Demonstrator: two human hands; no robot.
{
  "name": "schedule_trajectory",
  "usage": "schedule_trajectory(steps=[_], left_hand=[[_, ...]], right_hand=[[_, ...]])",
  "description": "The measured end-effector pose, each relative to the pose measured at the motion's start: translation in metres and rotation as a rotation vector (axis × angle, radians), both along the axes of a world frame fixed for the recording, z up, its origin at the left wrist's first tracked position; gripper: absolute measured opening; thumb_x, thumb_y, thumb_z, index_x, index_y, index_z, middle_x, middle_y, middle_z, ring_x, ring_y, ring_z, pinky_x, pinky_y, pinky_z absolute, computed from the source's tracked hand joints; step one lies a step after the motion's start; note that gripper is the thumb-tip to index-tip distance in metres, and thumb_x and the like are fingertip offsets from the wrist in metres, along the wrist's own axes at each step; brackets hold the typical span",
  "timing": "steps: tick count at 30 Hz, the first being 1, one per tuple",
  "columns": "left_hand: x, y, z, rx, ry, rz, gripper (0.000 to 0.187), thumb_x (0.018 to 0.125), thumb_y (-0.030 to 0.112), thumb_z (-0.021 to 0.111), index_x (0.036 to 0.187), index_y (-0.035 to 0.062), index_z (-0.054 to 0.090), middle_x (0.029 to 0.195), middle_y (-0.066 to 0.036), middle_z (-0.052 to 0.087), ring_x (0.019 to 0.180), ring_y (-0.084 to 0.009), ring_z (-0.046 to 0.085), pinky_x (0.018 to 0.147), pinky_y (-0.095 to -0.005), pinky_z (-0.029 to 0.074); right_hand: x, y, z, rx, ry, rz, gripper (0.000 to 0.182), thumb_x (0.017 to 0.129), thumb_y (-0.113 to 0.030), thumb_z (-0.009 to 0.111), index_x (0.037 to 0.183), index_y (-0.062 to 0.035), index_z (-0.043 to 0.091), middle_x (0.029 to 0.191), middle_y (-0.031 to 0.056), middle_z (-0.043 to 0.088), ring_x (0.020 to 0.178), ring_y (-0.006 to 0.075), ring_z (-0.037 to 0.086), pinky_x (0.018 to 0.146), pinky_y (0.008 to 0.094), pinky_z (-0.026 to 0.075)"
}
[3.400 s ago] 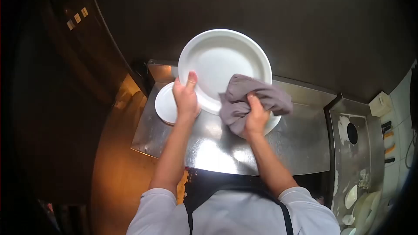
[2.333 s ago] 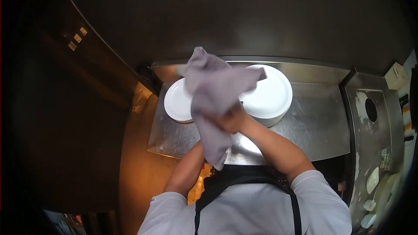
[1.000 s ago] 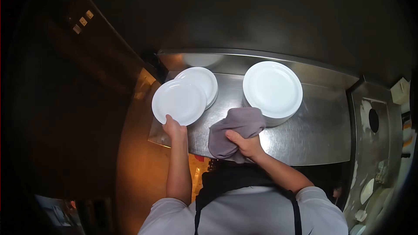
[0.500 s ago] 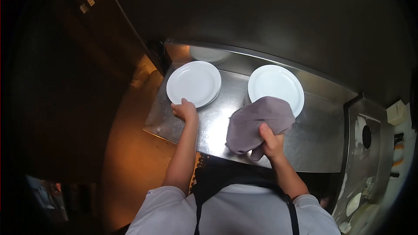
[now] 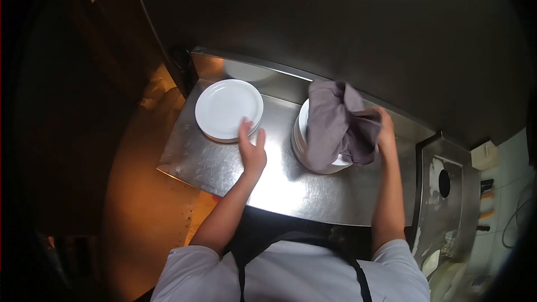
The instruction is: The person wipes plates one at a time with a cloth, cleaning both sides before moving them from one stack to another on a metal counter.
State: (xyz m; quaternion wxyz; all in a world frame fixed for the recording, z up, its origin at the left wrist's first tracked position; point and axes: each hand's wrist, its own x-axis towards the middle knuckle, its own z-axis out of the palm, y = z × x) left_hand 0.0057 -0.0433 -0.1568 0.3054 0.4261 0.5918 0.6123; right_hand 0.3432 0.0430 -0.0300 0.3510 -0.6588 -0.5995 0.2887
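Note:
Two stacks of round white plates stand on a steel counter. My left hand (image 5: pixel 253 148) is open, fingers apart and slightly blurred, in front of the left plate stack (image 5: pixel 226 106); its fingertips overlap the top plate's near right edge. A grey-purple cloth (image 5: pixel 335 126) is bunched in my right hand (image 5: pixel 386 128), which grips it at the right side. The cloth drapes across the right plate stack (image 5: pixel 300 142) and covers most of its top plate; only the left and lower rims show.
The steel counter (image 5: pixel 268 190) has a raised back ledge (image 5: pixel 279 81) against a dark wall. To the right is a steel unit with a round dark hole (image 5: pixel 444 183). Beyond it are a pale box (image 5: pixel 484 155) and several orange- and black-handled tools (image 5: pixel 486 204).
My left hand has let go of the left stack's rim and moved right, its fingers opening. My right hand has carried the cloth up and right over the right stack. The view has shifted slightly.

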Motion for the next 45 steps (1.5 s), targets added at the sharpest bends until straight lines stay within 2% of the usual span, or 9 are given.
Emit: schedule_trajectory(steps=[6, 12, 22, 25, 29, 31, 35, 40, 45], left_hand=[[0.065, 0.002, 0.022, 0.077, 0.285, -0.508, 0.104, 0.082, 0.047, 0.074, 0.150, -0.0090, 0.019, 0.150, -0.033, 0.028, 0.142, -0.0448, 0.028, 0.117, -0.0478, 0.025], [0.096, 0.003, 0.009, 0.051, 0.203, -0.522, 0.123, 0.076, 0.040, 0.079, 0.151, -0.0068, -0.007, 0.152, -0.037, 0.013, 0.143, -0.0502, 0.016, 0.118, -0.0526, 0.015], [0.104, 0.009, 0.006, 0.082, 0.218, -0.455, 0.127, 0.075, 0.033, 0.079, 0.150, -0.0066, -0.016, 0.154, -0.038, 0.003, 0.144, -0.0539, 0.008, 0.118, -0.0577, 0.010], [0.110, 0.009, -0.019, 0.251, 0.699, -0.325, 0.120, 0.076, 0.031, 0.079, 0.152, -0.0043, -0.007, 0.153, -0.037, 0.007, 0.142, -0.0512, 0.015, 0.117, -0.0557, 0.014], [0.116, 0.012, -0.047, 0.070, 0.222, -0.430, 0.099, 0.080, 0.027, 0.076, 0.154, 0.0010, 0.016, 0.151, -0.039, 0.009, 0.141, -0.0520, 0.020, 0.116, -0.0542, 0.021], [0.111, 0.008, -0.024, 0.043, 0.595, -0.441, 0.101, 0.079, 0.028, 0.076, 0.154, 0.0005, 0.014, 0.152, -0.038, 0.007, 0.142, -0.0513, 0.019, 0.117, -0.0539, 0.019], [0.112, 0.003, -0.002, 0.138, 0.209, -0.380, 0.103, 0.080, 0.028, 0.074, 0.155, -0.0010, 0.009, 0.154, -0.037, 0.006, 0.146, -0.0502, 0.010, 0.119, -0.0517, 0.013], [0.098, 0.001, 0.010, 0.165, 0.378, -0.450, 0.045, 0.086, 0.044, 0.069, 0.117, 0.0113, 0.062, 0.156, -0.037, 0.006, 0.143, -0.0553, 0.017, 0.115, -0.0548, 0.021], [0.081, 0.003, 0.020, 0.132, 0.450, -0.519, 0.045, 0.081, 0.045, 0.077, 0.110, 0.0132, 0.066, 0.156, -0.037, 0.007, 0.143, -0.0550, 0.018, 0.114, -0.0542, 0.025]], right_hand=[[-0.089, -0.029, -0.025, 0.175, -0.908, -0.005, 0.081, 0.083, -0.047, 0.072, 0.145, -0.0037, 0.044, 0.146, 0.0307, 0.042, 0.135, 0.0442, 0.042, 0.113, 0.0448, 0.034], [-0.087, -0.017, -0.046, 0.324, -0.361, 0.569, 0.064, 0.070, 0.000, 0.062, 0.132, -0.0162, 0.061, 0.143, 0.0250, 0.049, 0.130, 0.0436, 0.049, 0.110, 0.0479, 0.039], [-0.078, 0.020, -0.050, 0.326, -0.590, 0.263, 0.056, 0.076, -0.005, 0.063, 0.131, -0.0167, 0.063, 0.144, 0.0228, 0.049, 0.131, 0.0395, 0.047, 0.107, 0.0491, 0.033], [-0.105, -0.011, -0.050, 0.316, -0.487, 0.509, 0.051, 0.080, -0.013, 0.060, 0.130, -0.0162, 0.064, 0.144, 0.0235, 0.048, 0.130, 0.0392, 0.047, 0.108, 0.0485, 0.033], [-0.089, -0.026, -0.033, 0.271, -0.377, 0.682, 0.044, 0.083, -0.023, 0.062, 0.127, -0.0162, 0.066, 0.139, 0.0181, 0.053, 0.128, 0.0369, 0.048, 0.107, 0.0480, 0.035], [-0.089, -0.011, -0.036, 0.322, -0.447, 0.622, 0.047, 0.080, -0.018, 0.067, 0.127, -0.0158, 0.066, 0.136, 0.0199, 0.053, 0.125, 0.0371, 0.050, 0.105, 0.0475, 0.037], [-0.073, 0.019, -0.044, 0.371, -0.607, 0.413, 0.052, 0.075, -0.010, 0.071, 0.126, -0.0155, 0.065, 0.131, 0.0215, 0.055, 0.124, 0.0379, 0.050, 0.105, 0.0471, 0.038], [-0.043, 0.026, -0.025, 0.384, -0.937, 0.290, 0.043, 0.075, -0.019, 0.073, 0.118, -0.0138, 0.068, 0.118, 0.0215, 0.060, 0.112, 0.0376, 0.055, 0.094, 0.0466, 0.043], [-0.037, -0.011, -0.006, 0.186, -1.018, 0.148, 0.031, 0.074, -0.022, 0.073, 0.101, -0.0062, 0.069, 0.095, 0.0223, 0.064, 0.095, 0.0391, 0.060, 0.082, 0.0486, 0.046]])
